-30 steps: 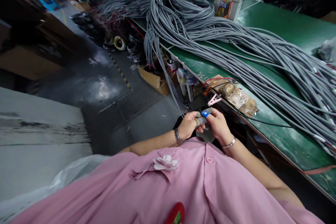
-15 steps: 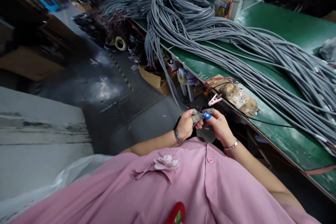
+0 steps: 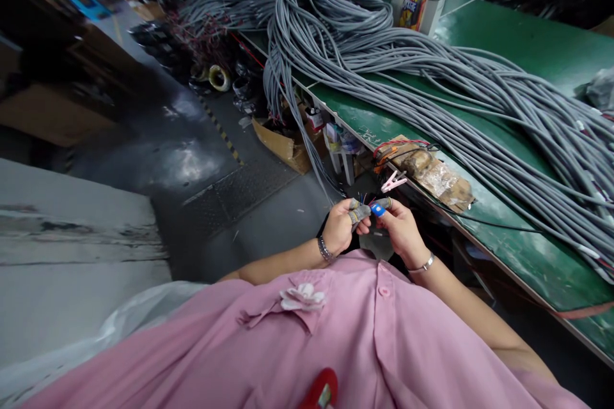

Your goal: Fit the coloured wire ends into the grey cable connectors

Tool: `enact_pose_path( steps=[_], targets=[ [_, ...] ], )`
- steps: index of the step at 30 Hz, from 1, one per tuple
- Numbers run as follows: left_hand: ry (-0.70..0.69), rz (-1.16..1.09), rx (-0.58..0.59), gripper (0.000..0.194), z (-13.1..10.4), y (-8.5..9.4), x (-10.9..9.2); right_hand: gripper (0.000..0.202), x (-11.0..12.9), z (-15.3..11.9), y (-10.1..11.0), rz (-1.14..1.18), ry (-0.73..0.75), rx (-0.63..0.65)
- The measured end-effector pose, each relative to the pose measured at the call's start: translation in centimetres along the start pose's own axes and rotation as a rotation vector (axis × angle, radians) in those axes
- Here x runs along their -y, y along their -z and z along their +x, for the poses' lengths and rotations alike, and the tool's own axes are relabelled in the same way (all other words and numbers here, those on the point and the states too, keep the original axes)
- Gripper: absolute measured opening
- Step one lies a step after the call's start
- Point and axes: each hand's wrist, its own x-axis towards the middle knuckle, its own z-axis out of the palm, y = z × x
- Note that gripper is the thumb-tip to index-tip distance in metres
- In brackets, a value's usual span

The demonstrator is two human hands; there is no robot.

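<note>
In front of my pink shirt, my left hand [image 3: 341, 228] and my right hand [image 3: 396, 223] meet just off the bench edge. Grey covers with yellow bands wrap some fingers, and a blue cover [image 3: 378, 209] sits on my right thumb. Thin coloured wires [image 3: 363, 198] stick up between the fingertips, at the end of a grey cable [image 3: 314, 156] hanging from the bench. My left fingers are pinched on the cable end. The right thumb and finger are closed on the wires; their exact grip is partly hidden.
A thick bundle of grey cables [image 3: 384, 64] lies along the green bench [image 3: 515, 45]. At its edge are a pink clip [image 3: 394, 181] and a taped block [image 3: 432, 174]. Below stands an open cardboard box [image 3: 281, 144]. A grey cabinet [image 3: 81, 223] is on the left.
Both hands stay almost in place with small finger movements. The thin wires show slightly more spread above the fingertips now. The view has shifted very slightly.
</note>
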Motion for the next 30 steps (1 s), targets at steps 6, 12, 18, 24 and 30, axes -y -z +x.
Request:
enact_pose_path(
  steps=[6, 12, 18, 24, 30],
  targets=[
    [0.002, 0.004, 0.004, 0.023, 0.1, 0.0, -0.4, 0.021, 0.0, -0.3, 0.2, 0.02, 0.012, 0.022],
    [0.111, 0.015, 0.21, 0.017, 1.3, 0.6, -2.1, 0.04, -0.4, 0.9, 2.4, 0.258, -0.041, 0.06],
    [0.257, -0.051, 0.308, 0.016, 2.8, -0.2, -3.6, 0.048, 0.2, 4.0, 3.1, 0.346, -0.066, 0.066],
    [0.302, -0.078, 0.314, 0.014, 3.6, -0.9, -4.1, 0.042, 0.9, 4.6, 1.5, 0.432, 0.042, 0.059],
    [0.318, -0.06, 0.334, 0.012, 3.4, -1.4, -4.2, 0.033, 1.3, 4.2, 0.9, 0.476, 0.103, -0.015]
  ],
)
